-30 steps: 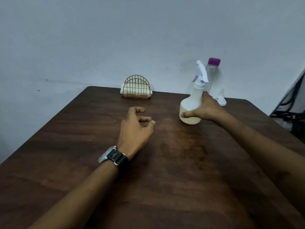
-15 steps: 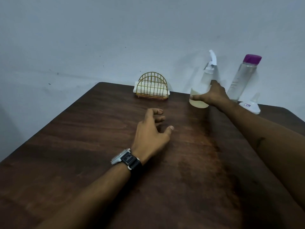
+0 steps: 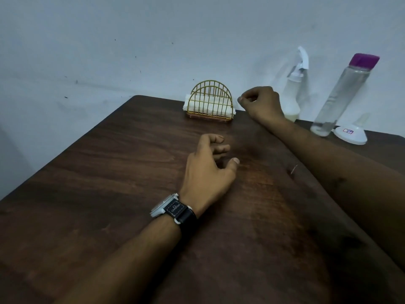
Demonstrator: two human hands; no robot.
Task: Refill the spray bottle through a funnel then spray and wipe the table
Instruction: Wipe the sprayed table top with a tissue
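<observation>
**Tip-over risk at the back edge**

Right hand (image 3: 260,104) hangs above the far worktop (image 3: 109,172) between the wire napkin holder (image 3: 210,102) and the spray bottle (image 3: 293,93). Its fingers are curled in tight, with nothing visible in them. Left hand (image 3: 208,165) rests mid-worktop, fingers loosely bent, empty. Spray bottle stands upright by the wall, partly behind the right wrist (contact unclear), pale liquid low in it. Tall clear bottle (image 3: 341,93) with purple cap and the funnel (image 3: 350,133), wide end down, stand just to its right. Likely trouble: a careless wrist swing clips the spray bottle or the tall narrow bottle and topples it. A one-handed napkin pull could also drag the light holder.
</observation>
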